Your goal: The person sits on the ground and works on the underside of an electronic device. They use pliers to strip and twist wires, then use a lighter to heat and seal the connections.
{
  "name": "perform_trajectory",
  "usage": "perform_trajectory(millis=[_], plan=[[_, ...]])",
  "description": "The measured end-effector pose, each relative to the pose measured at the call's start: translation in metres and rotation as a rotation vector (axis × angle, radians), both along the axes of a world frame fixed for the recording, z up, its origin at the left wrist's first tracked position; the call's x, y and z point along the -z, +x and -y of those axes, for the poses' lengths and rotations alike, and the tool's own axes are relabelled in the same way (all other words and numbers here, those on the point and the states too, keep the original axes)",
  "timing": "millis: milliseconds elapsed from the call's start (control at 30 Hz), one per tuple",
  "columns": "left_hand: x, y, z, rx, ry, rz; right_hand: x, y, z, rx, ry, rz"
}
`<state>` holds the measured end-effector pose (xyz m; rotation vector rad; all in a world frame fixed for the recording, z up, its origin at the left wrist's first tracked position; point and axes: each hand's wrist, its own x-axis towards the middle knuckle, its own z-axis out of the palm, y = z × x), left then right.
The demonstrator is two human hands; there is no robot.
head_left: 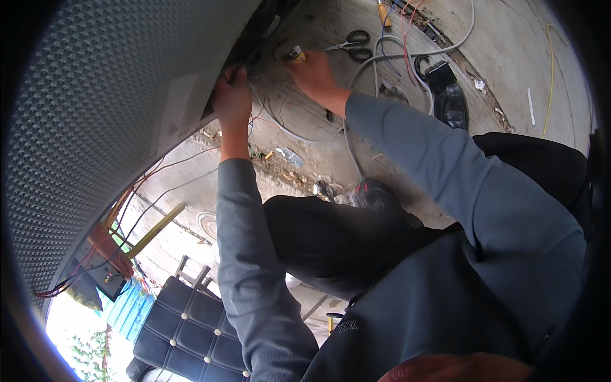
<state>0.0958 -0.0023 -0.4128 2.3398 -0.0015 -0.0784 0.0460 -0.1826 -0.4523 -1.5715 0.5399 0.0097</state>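
A large grey cabinet with a dimpled grille face [114, 95] leans in from the left. At its dark lower edge, my left hand [233, 102] is closed with thumb and fingers together; what they pinch is blurred and lost in shadow. Just to the right, my right hand [312, 75] grips a small yellow-and-white cylinder [296, 54], whose kind I cannot make out. Black-handled scissors [356, 46] lie on the floor beyond my right hand. A grey cable [305, 138] and thin wires run below both hands.
A screwdriver with an orange handle [384, 14] lies at the top among red and blue wires. My black shoes [453, 102] rest on the dusty concrete floor. Lower left are a tufted black seat [184, 325] and wires hanging beside the cabinet. Scraps litter a floor crack.
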Motion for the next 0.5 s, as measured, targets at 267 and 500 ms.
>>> perform_trajectory(millis=[267, 500], plan=[[-0.004, -0.001, 0.004, -0.018, -0.024, -0.028, -0.055, 0.022, 0.011, -0.373, -0.238, 0.082], [0.000, -0.002, 0.000, 0.000, -0.008, -0.013, -0.063, 0.032, 0.000, -0.466, -0.273, -0.003]])
